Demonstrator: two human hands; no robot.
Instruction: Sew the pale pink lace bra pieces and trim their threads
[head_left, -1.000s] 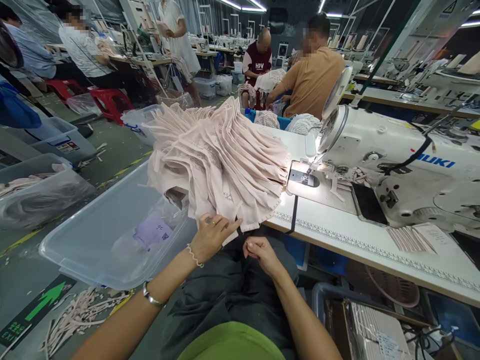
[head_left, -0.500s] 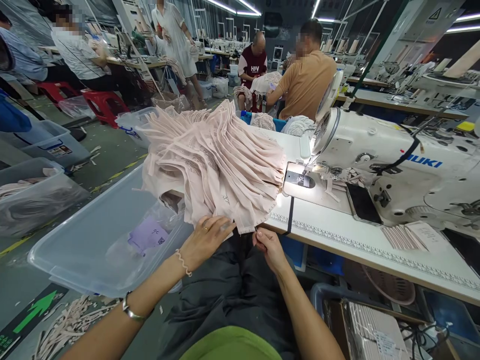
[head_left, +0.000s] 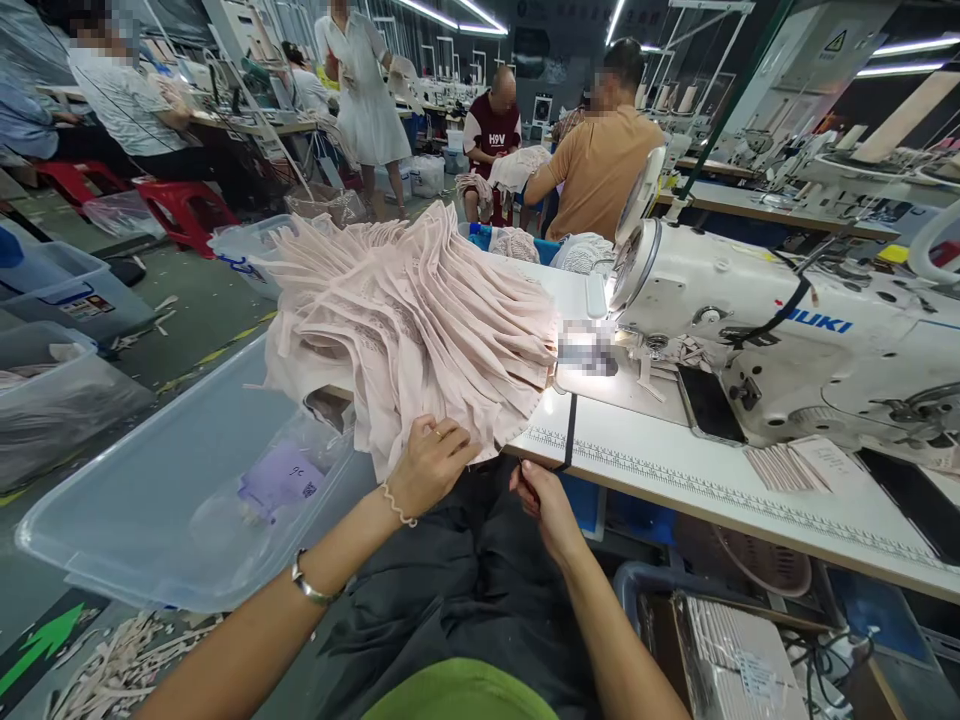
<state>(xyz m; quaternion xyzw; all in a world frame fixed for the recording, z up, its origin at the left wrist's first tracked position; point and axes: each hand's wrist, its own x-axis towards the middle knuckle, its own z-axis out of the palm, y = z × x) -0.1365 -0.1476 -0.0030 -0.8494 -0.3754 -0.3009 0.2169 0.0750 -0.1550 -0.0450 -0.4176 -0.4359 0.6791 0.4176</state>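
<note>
Head view, with a white, blue-lettered metal sewing machine [head_left: 750, 290] as landmark: just left of its needle end, a thick fanned pile of pale pink cloth pieces [head_left: 420, 330] lay on the white worktable with a printed ruler edge [head_left: 637, 470], probably stacked so that the pieces' edges stayed within easy reach. At the pile's near edge, left of the machine, the left hand [head_left: 431, 465] had its fingers bent over the cloth, perhaps to steady it; whether they pinched a layer could not be told. The right hand [head_left: 546, 505], nearer the person than the machine and just below the table's edge, had loosely curled fingers; whether their tips met or gripped anything small was unclear. Farther left of the machine, a long clear plastic bin [head_left: 135, 500] stood beneath the pile's overhang, seemingly placed to take cloth; inside it lay a purple label sheet [head_left: 281, 480] with clear wrapping.
</note>
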